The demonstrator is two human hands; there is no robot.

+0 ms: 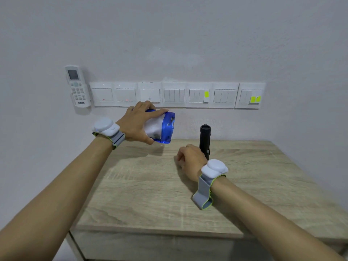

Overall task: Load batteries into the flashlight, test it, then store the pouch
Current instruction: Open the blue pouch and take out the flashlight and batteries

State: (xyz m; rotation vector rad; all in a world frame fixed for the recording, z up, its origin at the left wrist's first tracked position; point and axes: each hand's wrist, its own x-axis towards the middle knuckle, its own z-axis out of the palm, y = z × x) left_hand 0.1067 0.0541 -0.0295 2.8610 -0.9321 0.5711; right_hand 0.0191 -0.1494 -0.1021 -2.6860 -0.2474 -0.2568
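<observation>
Two hands busy: left hand grips pouch, mouth facing 3 o'clock toward flashlight. Right hand clamps flashlight upright, open end at 12, just right of & below pouch.

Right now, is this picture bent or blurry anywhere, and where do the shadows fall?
Head view: the wide lens bows the switch row and table edges; focus is fairly sharp, though the pouch looks slightly smeared; soft shadows lie on the table under both hands; no harsh glare.
</observation>
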